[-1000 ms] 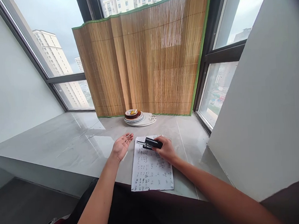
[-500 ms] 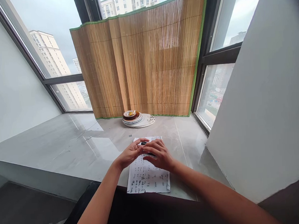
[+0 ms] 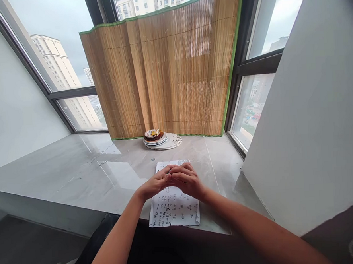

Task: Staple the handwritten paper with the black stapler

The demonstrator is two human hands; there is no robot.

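Note:
My left hand point(image 3: 158, 181) and my right hand point(image 3: 186, 180) meet above a sheet of handwritten paper point(image 3: 173, 210). Their fingers curl around a small dark object, which the hands now hide almost wholly, so its kind cannot be told. The left thumb and fingers close on it from the left. From the right and above, the bent fingers of my right hand cover it. Rows of handwriting run down the paper, and its near edge is slightly torn.
Stacked plates and small dishes point(image 3: 155, 141) stand at the back of the tiled ledge point(image 3: 77, 170). Behind them a bamboo blind point(image 3: 164, 77) hangs across the window. A white wall point(image 3: 301, 120) bounds the right side, and the ledge's front edge runs before my legs.
My hands have closed more tightly together, and the right fingers curl further in. The dark object, partly visible between them before, is now nearly hidden. The view has shifted slightly.

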